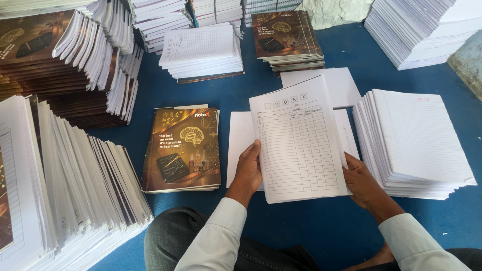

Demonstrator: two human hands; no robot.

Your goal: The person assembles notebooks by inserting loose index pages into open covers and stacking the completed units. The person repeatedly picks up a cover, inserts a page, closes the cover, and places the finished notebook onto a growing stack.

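Both my hands hold a coverless notebook block (298,140) whose top page is a printed table form. My left hand (248,169) grips its left edge, thumb on top. Its lower right edge rests in my right hand (364,183). The block is lifted slightly over white sheets (240,143) lying on the blue floor. To the left lies a short pile of brown notebook covers (183,148) with a brain picture. A stack of ruled page blocks (416,143) sits just right of my right hand.
Fanned piles of bound notebooks (70,185) fill the left side. More brown-covered stacks (287,40) and ruled page stacks (203,50) stand at the back, with a tall white pile (427,30) at far right. My knees are at the bottom edge.
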